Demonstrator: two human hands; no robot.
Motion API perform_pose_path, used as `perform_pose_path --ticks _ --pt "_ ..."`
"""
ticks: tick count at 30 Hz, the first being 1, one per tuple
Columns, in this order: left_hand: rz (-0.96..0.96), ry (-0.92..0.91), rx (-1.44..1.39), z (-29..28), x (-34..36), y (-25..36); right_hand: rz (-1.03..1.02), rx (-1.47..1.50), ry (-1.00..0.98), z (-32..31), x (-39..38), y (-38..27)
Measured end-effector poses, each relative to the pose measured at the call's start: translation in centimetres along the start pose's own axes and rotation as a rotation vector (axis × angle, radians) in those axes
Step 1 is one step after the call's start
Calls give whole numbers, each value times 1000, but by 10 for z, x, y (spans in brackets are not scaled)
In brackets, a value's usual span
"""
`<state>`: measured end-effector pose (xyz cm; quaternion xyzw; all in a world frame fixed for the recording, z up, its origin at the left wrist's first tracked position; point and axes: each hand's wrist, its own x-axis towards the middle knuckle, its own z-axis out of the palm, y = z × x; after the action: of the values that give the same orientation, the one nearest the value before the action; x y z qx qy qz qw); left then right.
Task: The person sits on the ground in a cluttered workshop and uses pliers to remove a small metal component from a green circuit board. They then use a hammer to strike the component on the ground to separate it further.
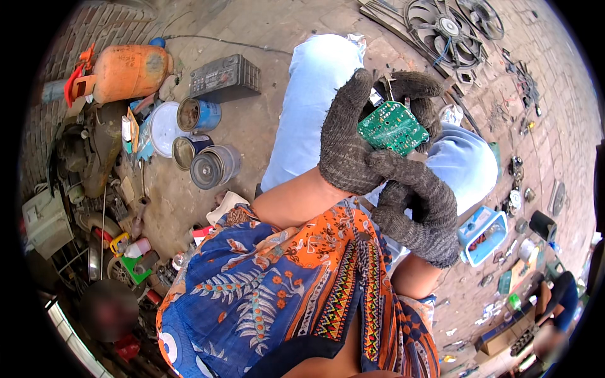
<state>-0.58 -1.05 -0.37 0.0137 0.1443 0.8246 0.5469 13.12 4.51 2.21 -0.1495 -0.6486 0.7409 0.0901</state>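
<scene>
Both my hands wear dark grey knitted gloves and meet over my light blue trouser legs. My left hand (346, 142) is closed round a green circuit board (392, 129), its thumb on the left side and other fingers curling behind the far edge. Solder dots cover the board's upturned face. Small metal and white parts stick out beyond its far edge, partly hidden by the glove. My right hand (425, 211) is just below, its fingers bent, with one reaching to the board's near edge. Whatever lies inside those bent fingers is hidden.
Left on the ground are an orange gas cylinder (132, 72), a black battery (225, 77) and several paint cans (217, 165). A fan assembly (444, 28) lies at far right. A blue basket (484, 236) stands near my right knee. Another person (558, 302) is at lower right.
</scene>
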Motion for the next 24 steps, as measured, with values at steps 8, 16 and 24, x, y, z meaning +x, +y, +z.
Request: perform_pose_path --ticks 8,16,24 --pt "-24 -69 -73 2 1 4 -45 68 14 1 0 3" --pt "-60 -101 -274 -2 5 -3 -113 114 434 11 3 -2" --pt "62 -19 -185 10 1 0 -241 -145 698 18 20 -2"
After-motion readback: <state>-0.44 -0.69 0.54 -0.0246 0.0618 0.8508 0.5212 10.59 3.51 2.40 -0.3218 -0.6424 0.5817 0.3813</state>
